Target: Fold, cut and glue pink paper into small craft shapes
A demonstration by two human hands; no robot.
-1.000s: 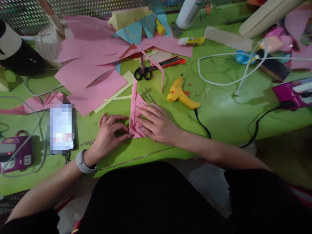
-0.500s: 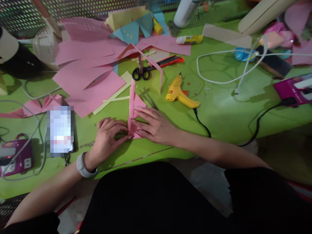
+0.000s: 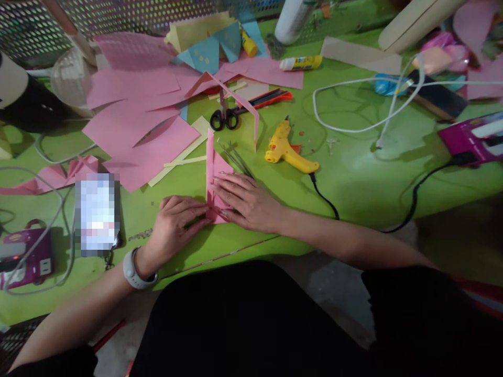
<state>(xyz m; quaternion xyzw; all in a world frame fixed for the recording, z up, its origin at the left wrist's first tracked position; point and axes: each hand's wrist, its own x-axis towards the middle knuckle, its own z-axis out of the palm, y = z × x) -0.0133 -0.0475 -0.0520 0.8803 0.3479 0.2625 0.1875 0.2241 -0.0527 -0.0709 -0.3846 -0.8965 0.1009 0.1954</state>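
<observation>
A folded piece of pink paper [image 3: 210, 173] lies on the green table before me, with a narrow raised strip along its left side. My left hand [image 3: 176, 220] pinches the paper's lower left edge between thumb and fingers. Flat across the right part of the paper rests my right hand [image 3: 247, 201], fingers stretched and slightly apart, covering much of it. Tweezers [image 3: 238, 159] lie just beyond the right fingers. Farther right is a yellow glue gun [image 3: 288, 149] with a black cord. Black-handled scissors [image 3: 223, 118] lie above the paper.
Large pink sheets [image 3: 145, 141] spread over the back left. A phone [image 3: 98, 214] lies left of my left hand, near a purple power socket [image 3: 29, 256]. Glue sticks [image 3: 301, 63] and a white cable [image 3: 349, 128] lie farther back. Another purple socket [image 3: 471, 139] stands at right.
The left fingers have moved closer together and lie lower over the paper's left edge. My right hand stays nearly in place. The whole view has shifted slightly.
</observation>
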